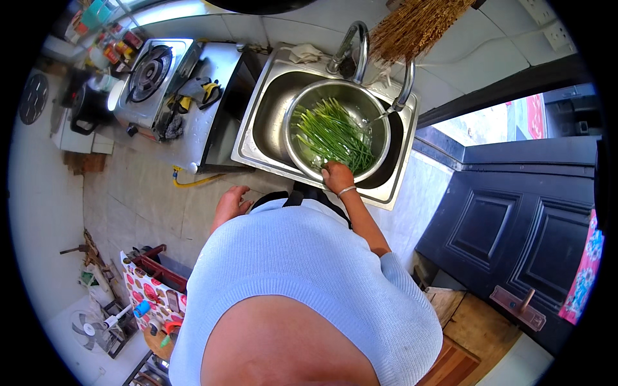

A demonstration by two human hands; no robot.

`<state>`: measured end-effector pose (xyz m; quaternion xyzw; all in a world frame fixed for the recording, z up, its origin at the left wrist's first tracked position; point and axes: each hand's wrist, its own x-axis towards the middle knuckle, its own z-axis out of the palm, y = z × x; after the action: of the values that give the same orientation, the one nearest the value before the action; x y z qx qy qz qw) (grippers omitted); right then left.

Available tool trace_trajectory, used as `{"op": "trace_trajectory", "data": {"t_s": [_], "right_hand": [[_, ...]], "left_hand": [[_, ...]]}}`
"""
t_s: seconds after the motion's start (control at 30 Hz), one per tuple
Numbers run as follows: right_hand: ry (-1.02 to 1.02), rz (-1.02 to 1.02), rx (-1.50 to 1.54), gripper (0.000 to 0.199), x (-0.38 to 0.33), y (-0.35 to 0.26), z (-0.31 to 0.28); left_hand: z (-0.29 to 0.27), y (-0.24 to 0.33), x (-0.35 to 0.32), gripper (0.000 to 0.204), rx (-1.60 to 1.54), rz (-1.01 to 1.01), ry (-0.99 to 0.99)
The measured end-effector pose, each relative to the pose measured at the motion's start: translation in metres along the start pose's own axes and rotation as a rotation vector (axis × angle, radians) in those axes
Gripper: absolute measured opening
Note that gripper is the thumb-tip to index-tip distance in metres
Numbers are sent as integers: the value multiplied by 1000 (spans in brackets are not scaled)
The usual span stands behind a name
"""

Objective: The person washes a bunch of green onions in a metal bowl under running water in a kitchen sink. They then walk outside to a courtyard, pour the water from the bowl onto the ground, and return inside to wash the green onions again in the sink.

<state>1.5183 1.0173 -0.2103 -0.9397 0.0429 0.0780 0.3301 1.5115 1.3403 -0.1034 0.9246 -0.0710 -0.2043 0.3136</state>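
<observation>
A round metal basin sits across the double sink. In it lies a bundle of long, thin green stalks, which look like chives, in water. My right hand, with a bracelet at the wrist, is closed on the basin's near rim, close to the stalks' lower ends. The undersides of its fingers are hidden. From the faucet on the right, a thin stream of water runs into the basin. My left hand hangs beside my body, left of the sink, its fingers loosely apart and holding nothing.
A second curved faucet rises behind the basin. Left of the sink stand a metal counter with yellow-and-black gloves and a gas stove. A straw broom hangs above; a dark door stands at right.
</observation>
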Motion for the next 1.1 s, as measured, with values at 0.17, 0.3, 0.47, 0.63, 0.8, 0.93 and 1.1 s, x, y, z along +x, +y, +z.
{"op": "trace_trajectory", "data": {"t_s": [0.17, 0.3, 0.47, 0.63, 0.8, 0.93, 1.1], "right_hand": [[-5, -16, 23, 22, -1, 2, -1], [-16, -15, 3, 22, 0, 4, 1], [-8, -33, 20, 23, 1, 7, 3], [-46, -3, 12, 22, 3, 4, -1], [-74, 3, 10, 23, 5, 5, -1], [-81, -6, 11, 23, 6, 6, 0], [-80, -15, 14, 23, 5, 4, -3]], "left_hand": [[1, 6, 0, 35, -5, 13, -1], [2, 11, 1, 35, -2, 14, 0], [3, 10, 1, 36, 14, 15, -6], [2, 13, 1, 34, 0, -13, 2], [1, 15, 0, 35, 16, -18, 3], [3, 13, 0, 36, 20, -16, -10], [6, 11, -1, 36, 15, -18, -19]]}}
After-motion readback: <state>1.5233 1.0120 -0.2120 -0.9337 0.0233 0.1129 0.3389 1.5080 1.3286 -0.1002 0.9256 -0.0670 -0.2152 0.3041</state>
